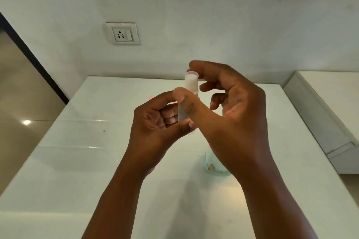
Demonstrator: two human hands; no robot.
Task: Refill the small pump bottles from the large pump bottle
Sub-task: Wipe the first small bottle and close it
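Forearms fill the bottom of my view, cut off by the lower edge. Left hand (161, 116) curls its fingers round the lower body of a small bottle (190, 85), held roughly upright above the white table (77, 151). Right hand (229, 106) has its thumb against the bottle's side, index arched behind the translucent cap (191, 78); the other fingers hang loosely curled. I can't tell whether that is a firm pinch. Motion blur softens the cap and fingertips. Clear bottle (213, 167) stands on the table behind the right wrist, mostly hidden, top not visible. Wall socket (122, 34) sits behind.
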